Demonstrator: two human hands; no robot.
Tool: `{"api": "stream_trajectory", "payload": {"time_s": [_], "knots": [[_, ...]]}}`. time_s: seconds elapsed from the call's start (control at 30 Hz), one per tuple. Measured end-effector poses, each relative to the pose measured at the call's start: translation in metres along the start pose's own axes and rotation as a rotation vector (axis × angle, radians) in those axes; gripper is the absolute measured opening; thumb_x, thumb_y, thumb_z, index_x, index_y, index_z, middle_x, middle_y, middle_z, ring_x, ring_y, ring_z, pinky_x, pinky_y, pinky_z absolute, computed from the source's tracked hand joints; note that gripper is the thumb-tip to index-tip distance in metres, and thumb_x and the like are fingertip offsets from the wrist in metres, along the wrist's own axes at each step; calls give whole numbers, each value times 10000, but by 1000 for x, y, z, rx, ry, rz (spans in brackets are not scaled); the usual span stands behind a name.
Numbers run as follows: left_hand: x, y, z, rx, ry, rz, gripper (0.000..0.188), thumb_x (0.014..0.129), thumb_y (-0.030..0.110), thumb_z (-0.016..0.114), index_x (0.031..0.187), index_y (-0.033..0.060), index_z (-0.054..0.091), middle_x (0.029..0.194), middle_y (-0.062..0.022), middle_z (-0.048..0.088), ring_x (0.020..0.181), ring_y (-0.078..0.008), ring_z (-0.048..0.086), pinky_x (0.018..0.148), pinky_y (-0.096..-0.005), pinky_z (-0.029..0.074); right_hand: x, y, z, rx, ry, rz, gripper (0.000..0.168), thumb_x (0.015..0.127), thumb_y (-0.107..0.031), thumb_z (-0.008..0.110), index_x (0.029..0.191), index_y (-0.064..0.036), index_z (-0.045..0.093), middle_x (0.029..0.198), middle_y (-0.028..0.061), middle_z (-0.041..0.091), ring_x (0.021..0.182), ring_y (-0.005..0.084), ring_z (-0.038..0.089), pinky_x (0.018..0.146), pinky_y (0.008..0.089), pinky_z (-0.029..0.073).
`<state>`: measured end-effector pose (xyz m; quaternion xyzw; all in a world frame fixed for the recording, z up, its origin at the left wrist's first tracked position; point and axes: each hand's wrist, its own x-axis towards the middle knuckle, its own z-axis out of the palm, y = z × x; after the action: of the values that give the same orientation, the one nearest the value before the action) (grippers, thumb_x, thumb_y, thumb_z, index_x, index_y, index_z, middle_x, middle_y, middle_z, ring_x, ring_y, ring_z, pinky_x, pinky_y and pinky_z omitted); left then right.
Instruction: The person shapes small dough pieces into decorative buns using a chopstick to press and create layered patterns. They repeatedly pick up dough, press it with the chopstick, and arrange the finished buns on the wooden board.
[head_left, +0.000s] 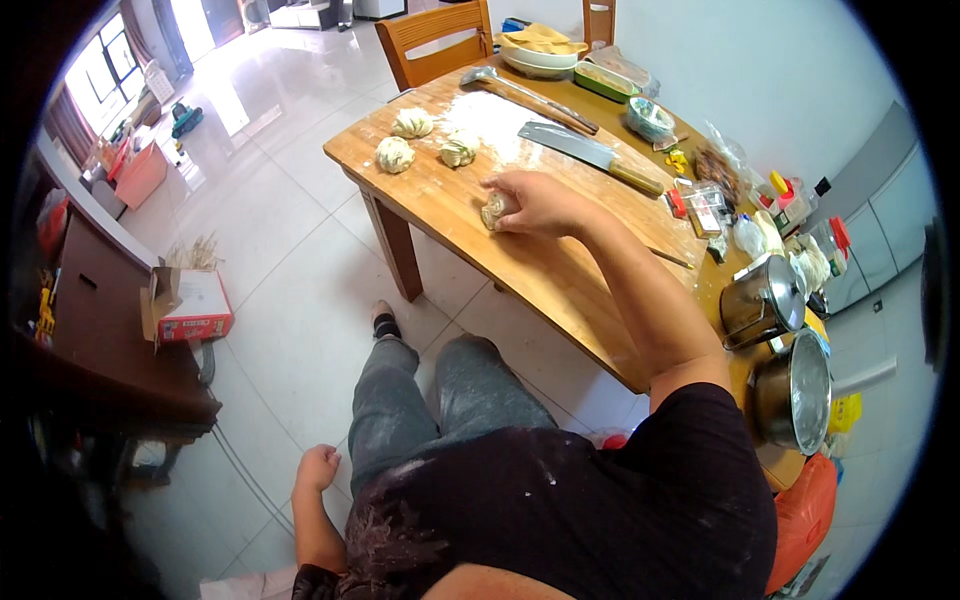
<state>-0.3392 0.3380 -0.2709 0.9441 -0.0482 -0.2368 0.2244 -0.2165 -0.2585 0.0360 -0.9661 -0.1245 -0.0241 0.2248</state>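
On the wooden board (577, 255), close to its front edge, my right hand (536, 202) grips a lump of twisted dough (493, 211) between thumb and fingers. My palm hides part of that lump. Beyond it lie three twisted, green-flecked dough rolls: one at the left (395, 154), one behind (412, 123) and one nearer my hand (459, 148). White flour (487, 120) is spread over the board. A cleaver (570, 146) rests flat with its handle towards the right. My left hand (319, 466) hangs low beside my thigh, fingers curled, with nothing visible in it.
Behind the cleaver lies a long-handled metal ladle (525, 94). White bowls (536, 60), a green dish (606, 81) and a plastic-covered bowl (651, 120) line the table's far side. A lidded pot (761, 304) and an open metal pot (795, 394) stand right. A wooden chair (435, 45) is behind.
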Motion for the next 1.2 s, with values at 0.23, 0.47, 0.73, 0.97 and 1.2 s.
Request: {"api": "stream_trajectory", "payload": {"time_s": [0.23,0.47,0.73,0.97,1.2], "knots": [[-2,-9,1,32,-23,-4,294,916,236,726,1102,9,731,1011,-199,751,957,-330,722,863,-415,562,-3,-25,20,-213,-40,47,533,852,-61,656,1380,-61,582,1173,232,634,1139,409,588,998,460,487],[-15,7,-20,-11,45,13,287,909,235,702,1086,11,730,999,-204,738,962,-381,703,857,-452,555,-72,-27,-8,-167,-206,77,574,796,-5,615,1368,-45,581,1200,214,640,1158,404,585,1011,462,485],[10,191,-102,35,364,553,301,899,143,696,1182,41,685,1140,-174,698,1076,-357,658,923,-442,528,-120,-25,-11,-131,-150,68,713,769,-37,671,1463,-77,514,1277,204,627,1206,382,581,1073,450,456],[10,399,-146,-39,345,1144,398,872,85,705,1264,44,651,1272,-158,661,1148,-346,638,1001,-426,517,-165,9,-48,189,380,138,587,838,-135,690,1405,-38,573,1347,152,635,1281,292,570,1096,382,440],[46,519,-118,72,21,1446,680,807,0,634,1469,86,503,1504,-168,493,1363,-373,485,1161,-401,402,-223,62,-36,-196,487,456,334,872,-193,714,1157,-18,717,1113,195,662,1093,375,618,953,425,506]]}}
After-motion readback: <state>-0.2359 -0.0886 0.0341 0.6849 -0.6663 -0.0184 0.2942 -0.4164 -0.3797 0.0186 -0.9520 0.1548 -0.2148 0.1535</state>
